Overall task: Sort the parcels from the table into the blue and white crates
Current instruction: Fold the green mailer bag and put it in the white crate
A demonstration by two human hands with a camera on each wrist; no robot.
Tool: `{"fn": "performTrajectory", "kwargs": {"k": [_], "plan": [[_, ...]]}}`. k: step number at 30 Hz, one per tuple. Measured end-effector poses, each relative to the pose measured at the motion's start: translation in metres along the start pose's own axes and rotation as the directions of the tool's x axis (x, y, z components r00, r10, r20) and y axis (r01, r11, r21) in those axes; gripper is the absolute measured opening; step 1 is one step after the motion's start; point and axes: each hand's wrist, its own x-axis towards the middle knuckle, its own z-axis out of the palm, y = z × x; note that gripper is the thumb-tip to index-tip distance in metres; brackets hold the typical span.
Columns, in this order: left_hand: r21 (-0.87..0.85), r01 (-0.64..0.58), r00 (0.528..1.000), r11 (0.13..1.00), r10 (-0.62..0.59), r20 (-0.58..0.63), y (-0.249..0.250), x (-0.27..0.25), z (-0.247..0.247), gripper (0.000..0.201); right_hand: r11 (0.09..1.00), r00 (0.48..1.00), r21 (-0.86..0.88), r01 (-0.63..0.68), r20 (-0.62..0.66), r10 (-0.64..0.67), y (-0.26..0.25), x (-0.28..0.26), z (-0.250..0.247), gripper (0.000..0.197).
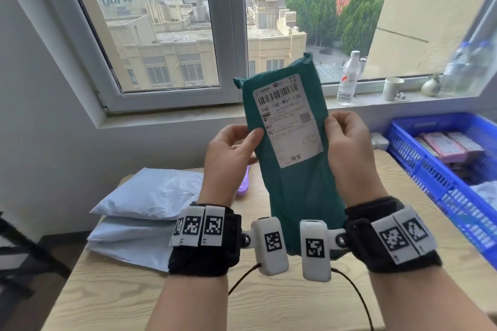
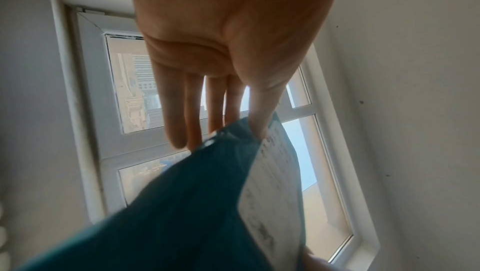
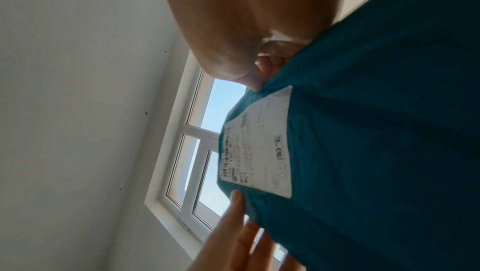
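— What can you read on the teal parcel (image 1: pixel 291 158)?

— Its white shipping label (image 1: pixel 289 118) faces the camera: a barcode on top, "16E-16E-W01-130" beneath it, "W01" lower on the left side, a QR code on the right side, and the Taobao characters at the foot. The small print is too fine to read.

— Where is it, and how is it gripped?

— Upright in the air above the middle of the wooden table (image 1: pixel 134 290), clear of it. The left hand (image 1: pixel 228 153) pinches its left edge, thumb on the label side and fingers (image 2: pixel 182 111) straight and close together behind. The right hand (image 1: pixel 349 148) grips the right edge, thumb in front, fingers curled round the back.

— What lies at the edges?

— Pale blue-grey mailer bags (image 1: pixel 145 212) are stacked at the table's left edge, a purple object (image 1: pixel 243 183) just past them, partly hidden by the left hand. The blue crate (image 1: pixel 435 177) stands at the right edge with pink boxes (image 1: pixel 446 146) inside.

— And the room?

— A window with a sill (image 1: pixel 376 102) carrying a water bottle (image 1: pixel 349 78), a paper cup (image 1: pixel 392 88) and a small round vase (image 1: pixel 431 86).
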Motion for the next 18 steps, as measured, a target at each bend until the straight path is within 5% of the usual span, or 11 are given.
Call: {"fn": "performTrajectory", "kwargs": {"k": [7, 18], "plan": [[0.078, 0.215, 0.97, 0.974, -0.222, 0.101, -0.022, -0.009, 0.006, 0.021, 0.997, 0.993, 0.048, -0.062, -0.098, 0.066, 0.006, -0.006, -0.006, 0.01], [0.11, 0.023, 0.994, 0.994, -0.035, 0.105, -0.05, -0.019, 0.03, 0.016, 0.988, 0.986, -0.07, -0.14, -0.104, 0.132, 0.039, -0.036, -0.035, 0.011]]}}
